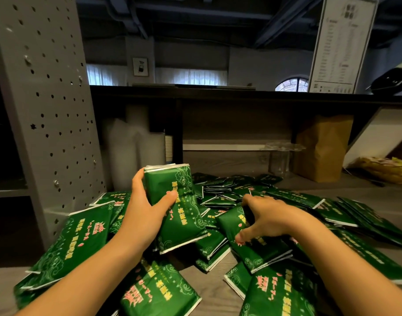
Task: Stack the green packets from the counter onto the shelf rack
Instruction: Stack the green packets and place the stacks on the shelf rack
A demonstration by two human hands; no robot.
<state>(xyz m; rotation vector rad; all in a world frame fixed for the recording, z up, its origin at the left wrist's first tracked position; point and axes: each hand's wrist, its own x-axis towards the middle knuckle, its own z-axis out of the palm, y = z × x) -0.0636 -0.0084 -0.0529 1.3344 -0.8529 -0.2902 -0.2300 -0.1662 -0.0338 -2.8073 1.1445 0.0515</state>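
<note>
Green packets (252, 245), glossy, gold and pink print, heaped loose on grey wood-grain counter (218, 290). Left hand (143, 213) clamped around small stack (175, 206), lifted above heap. Right hand (268, 217) gripping packet in pile. Grey perforated rack post (47, 106) left.

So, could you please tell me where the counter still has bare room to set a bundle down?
Bare counter shows in front, between the near green packets, and behind the pile toward the brown paper bag. The middle, under both hands, is crowded.

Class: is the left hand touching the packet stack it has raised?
Touching. The head view shows the left hand wrapped around the packet stack, thumb pressed on its front.
</note>
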